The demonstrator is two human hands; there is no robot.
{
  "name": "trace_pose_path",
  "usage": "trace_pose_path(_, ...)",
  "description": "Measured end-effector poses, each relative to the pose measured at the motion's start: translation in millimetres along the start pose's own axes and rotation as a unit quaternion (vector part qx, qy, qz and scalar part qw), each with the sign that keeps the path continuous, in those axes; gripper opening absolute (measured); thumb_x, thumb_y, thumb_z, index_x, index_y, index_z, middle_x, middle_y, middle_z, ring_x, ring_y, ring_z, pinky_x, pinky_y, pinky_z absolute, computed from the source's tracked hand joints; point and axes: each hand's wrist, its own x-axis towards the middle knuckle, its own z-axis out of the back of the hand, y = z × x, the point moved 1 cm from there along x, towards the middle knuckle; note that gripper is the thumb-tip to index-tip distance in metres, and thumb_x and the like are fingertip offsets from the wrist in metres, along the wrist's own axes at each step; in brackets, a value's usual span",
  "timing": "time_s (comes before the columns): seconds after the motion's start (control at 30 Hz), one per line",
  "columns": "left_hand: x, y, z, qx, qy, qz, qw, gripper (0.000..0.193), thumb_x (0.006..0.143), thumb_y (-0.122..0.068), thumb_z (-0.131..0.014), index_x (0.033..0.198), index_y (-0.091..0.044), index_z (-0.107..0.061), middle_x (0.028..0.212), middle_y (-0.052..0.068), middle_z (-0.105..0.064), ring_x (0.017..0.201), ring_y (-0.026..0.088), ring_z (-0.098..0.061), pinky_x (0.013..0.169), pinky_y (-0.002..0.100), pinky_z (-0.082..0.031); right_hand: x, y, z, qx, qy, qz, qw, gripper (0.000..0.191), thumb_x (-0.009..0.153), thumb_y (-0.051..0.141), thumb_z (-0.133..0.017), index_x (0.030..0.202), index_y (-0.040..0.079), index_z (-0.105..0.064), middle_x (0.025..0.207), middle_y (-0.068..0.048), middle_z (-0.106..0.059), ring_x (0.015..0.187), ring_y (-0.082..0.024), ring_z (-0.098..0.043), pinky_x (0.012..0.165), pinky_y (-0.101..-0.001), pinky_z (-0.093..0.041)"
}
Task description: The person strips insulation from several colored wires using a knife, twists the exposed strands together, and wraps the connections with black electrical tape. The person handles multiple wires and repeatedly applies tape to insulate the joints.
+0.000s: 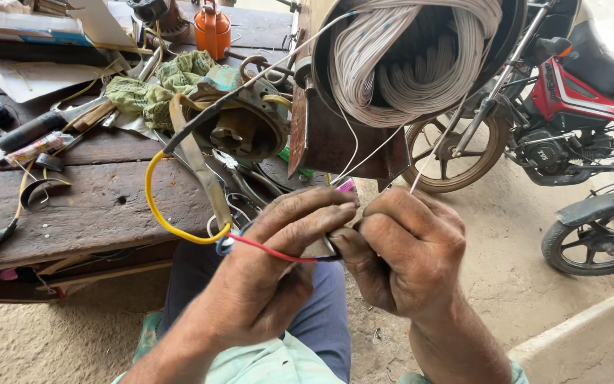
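Observation:
My left hand (271, 263) pinches a red wire (271, 250) that joins a yellow wire (152, 203) looping up to the workbench. My right hand (406, 249) meets it fingertip to fingertip at the wire's dark end and also grips thin white strands (431, 156). Those strands run up to a big bundle of white winding wire (406, 57) packed in a round rusty metal housing (321, 142) just above my hands. A pink bit (347, 185) shows behind my left fingers.
A worn wooden workbench (87, 206) at left carries a rusty motor part (239, 128), green rag (151, 89), orange oil can (212, 30), pliers, a wrench and papers. A red motorcycle (577, 92) stands at right on the dirt floor, with another wheel (595, 238) nearer.

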Motion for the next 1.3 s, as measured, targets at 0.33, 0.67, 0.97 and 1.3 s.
trace_pose_path(0.33, -17.8, 22.8, -4.2, -0.006, -0.03, 0.013, 0.999, 0.026, 0.093, -0.007, -0.076, 0.117, -0.001, -0.068, 0.111, 0.014, -0.072, 0.101, 0.027, -0.074, 0.087, 0.034, -0.059, -3.2, -18.2, 8.0, 0.187, 0.105, -0.023, 0.976, 0.016, 0.094, 0.018, -0.077, 0.105, 0.006, -0.075, 0.095, -0.007, -0.07, 0.081, -0.014, -0.067, 0.064, -0.0256, -0.054)
trace_pose_path(0.67, -24.3, 17.4, -32.5, -0.437, -0.117, 0.3, 0.84, 0.034, 0.106, -0.03, -0.062, 0.105, 0.003, -0.069, 0.084, 0.003, -0.063, 0.072, 0.008, -0.056, 0.062, 0.025, -0.045, -4.4, -19.4, -6.5, 0.135, 0.015, 0.056, 0.989, 0.031, 0.085, 0.028, -0.078, 0.098, 0.001, -0.07, 0.088, -0.011, -0.067, 0.074, -0.019, -0.066, 0.063, -0.0333, -0.053)
trace_pose_path(0.97, -11.6, -15.5, -10.7, -0.146, -0.036, 0.063, 0.987, 0.06, 0.107, -0.016, -0.06, 0.157, -0.005, -0.028, 0.164, 0.017, -0.031, 0.151, 0.019, -0.033, 0.129, 0.035, -0.033, 0.0, 14.0, 7.1, -0.068, 0.075, -0.01, 0.995, 0.027, 0.097, 0.024, -0.074, 0.085, 0.001, -0.068, 0.077, -0.008, -0.059, 0.065, -0.019, -0.061, 0.054, -0.0341, -0.05)
trace_pose_path(1.3, -29.3, 10.1, -2.0, 0.076, -0.015, 0.05, 0.996, 0.029, 0.093, -0.005, -0.075, 0.119, 0.0, -0.065, 0.117, 0.02, -0.07, 0.109, 0.03, -0.075, 0.097, 0.035, -0.061, 7.4, 17.7, 24.5, 0.1, 0.153, -0.063, 0.981, 0.016, 0.088, 0.005, -0.078, 0.104, 0.002, -0.078, 0.095, -0.013, -0.068, 0.085, -0.019, -0.071, 0.066, -0.0275, -0.057)
